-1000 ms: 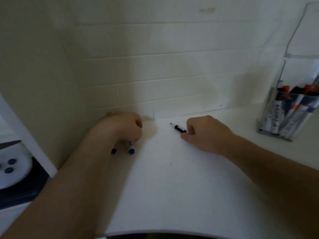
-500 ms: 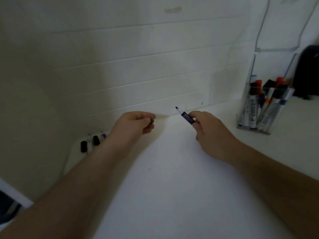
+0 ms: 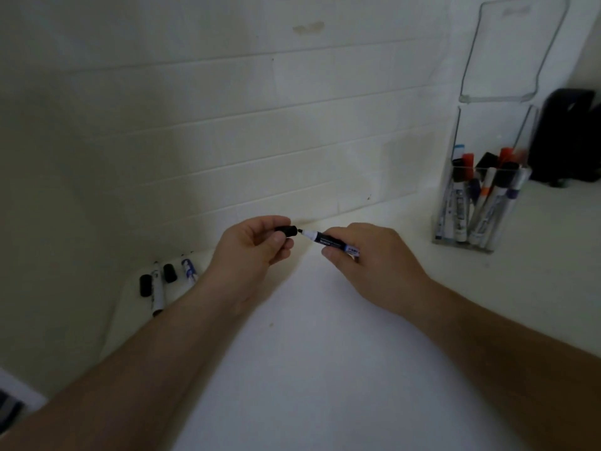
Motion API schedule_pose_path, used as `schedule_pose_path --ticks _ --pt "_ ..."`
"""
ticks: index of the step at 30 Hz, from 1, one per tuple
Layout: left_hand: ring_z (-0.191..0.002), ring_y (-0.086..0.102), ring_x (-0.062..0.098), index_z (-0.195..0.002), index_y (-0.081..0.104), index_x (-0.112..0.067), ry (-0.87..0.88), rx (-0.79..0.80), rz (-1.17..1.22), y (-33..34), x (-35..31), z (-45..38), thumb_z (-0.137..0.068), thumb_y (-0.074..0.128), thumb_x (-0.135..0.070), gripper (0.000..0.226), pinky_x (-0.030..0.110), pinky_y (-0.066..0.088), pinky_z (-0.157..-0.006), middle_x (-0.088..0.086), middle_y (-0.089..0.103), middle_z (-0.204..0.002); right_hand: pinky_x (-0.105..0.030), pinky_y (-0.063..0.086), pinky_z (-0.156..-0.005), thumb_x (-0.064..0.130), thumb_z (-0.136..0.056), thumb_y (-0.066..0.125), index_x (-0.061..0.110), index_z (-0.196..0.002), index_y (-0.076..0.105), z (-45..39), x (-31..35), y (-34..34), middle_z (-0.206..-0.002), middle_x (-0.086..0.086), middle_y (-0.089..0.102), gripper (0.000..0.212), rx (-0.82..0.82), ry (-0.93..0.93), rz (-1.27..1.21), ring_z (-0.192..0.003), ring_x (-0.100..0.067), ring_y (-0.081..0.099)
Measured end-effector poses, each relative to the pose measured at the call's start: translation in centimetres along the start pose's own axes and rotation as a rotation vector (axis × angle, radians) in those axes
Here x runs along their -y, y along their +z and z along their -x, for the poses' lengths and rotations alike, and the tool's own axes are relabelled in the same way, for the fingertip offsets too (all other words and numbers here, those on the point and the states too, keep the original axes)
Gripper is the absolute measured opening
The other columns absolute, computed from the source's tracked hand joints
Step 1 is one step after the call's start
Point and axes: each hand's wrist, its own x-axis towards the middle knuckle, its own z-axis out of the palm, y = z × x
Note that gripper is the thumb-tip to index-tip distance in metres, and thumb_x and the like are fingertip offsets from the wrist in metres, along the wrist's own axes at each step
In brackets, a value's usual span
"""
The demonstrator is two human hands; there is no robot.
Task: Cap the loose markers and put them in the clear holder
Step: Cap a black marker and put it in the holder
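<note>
My right hand (image 3: 367, 265) grips an uncapped marker (image 3: 328, 239) with a dark barrel, its tip pointing left. My left hand (image 3: 250, 252) pinches a black cap (image 3: 287, 230) whose opening faces the marker tip; tip and cap nearly touch above the white counter. At the far left by the wall lie two loose markers, a white one (image 3: 157, 289) and a blue-labelled one (image 3: 189, 270), with two black caps (image 3: 145, 285) (image 3: 169, 273) beside them. The clear holder (image 3: 455, 164) stands at the right against the wall with several capped markers inside.
The white counter (image 3: 325, 353) meets a white tiled wall (image 3: 260, 141) at the back. A dark object (image 3: 569, 138) stands behind the holder at the far right. A clear wall pocket (image 3: 514, 50) hangs above the holder.
Both hands have lifted off the counter and come together. The left hand now holds a cap up to the marker tip, where before the hands were apart.
</note>
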Motion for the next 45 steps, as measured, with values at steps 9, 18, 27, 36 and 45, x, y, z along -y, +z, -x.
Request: schedule_pose_path --ticks 9,18,27,36,45 --pt "-0.079 0.068 0.007 -0.099 0.074 -0.032 0.166 0.036 -0.367 -0.2 0.1 0.5 -0.093 0.067 -0.007 0.026 0.028 0.055 -0.074 -0.007 0.076 -0.089 -0.038 0.047 -0.067 0.049 -0.099 0.047 0.036 -0.109 0.063 0.0 -0.5 0.3 -0.077 0.007 0.053 0.023 -0.008 -0.008 0.100 -0.075 -0.015 0.052" --pt "-0.063 0.054 0.009 -0.096 0.058 -0.027 0.296 0.144 -0.571 0.8 0.3 1.4 -0.106 0.043 -0.029 0.018 0.030 0.045 -0.065 -0.009 0.066 -0.075 -0.039 0.050 -0.058 0.051 -0.096 0.041 0.033 -0.116 0.066 0.2 0.1 -0.4 -0.084 0.003 0.059 0.037 -0.123 -0.086 0.215 -0.073 -0.026 0.056" --pt "-0.060 0.040 0.014 -0.094 0.048 -0.023 0.246 0.156 -0.453 1.5 1.6 1.3 -0.107 0.034 -0.031 0.021 0.040 0.038 -0.060 -0.006 0.052 -0.070 -0.033 0.044 -0.053 0.057 -0.101 0.032 0.036 -0.107 0.061 0.7 0.9 -0.3 -0.076 0.007 0.054 0.037 -0.028 -0.080 0.283 -0.067 -0.017 0.057" --pt "-0.062 0.043 0.013 -0.093 0.046 -0.022 0.281 0.160 -0.540 1.7 1.5 1.5 -0.108 0.033 -0.027 0.020 0.038 0.041 -0.062 -0.001 0.054 -0.073 -0.033 0.041 -0.057 0.058 -0.102 0.031 0.037 -0.107 0.058 0.7 0.9 -0.1 -0.076 0.008 0.050 0.035 -0.007 -0.061 0.252 -0.072 -0.016 0.056" --pt "-0.078 0.063 0.008 -0.114 0.051 -0.027 0.433 0.162 -0.569 2.6 0.8 1.9 -0.104 0.047 -0.025 0.011 0.029 0.051 -0.074 -0.010 0.067 -0.087 -0.034 0.026 -0.067 0.050 -0.100 0.040 0.033 -0.110 0.065 -0.1 1.0 -1.6 -0.085 0.006 0.064 0.032 -0.173 -0.217 0.489 -0.081 -0.026 0.058"
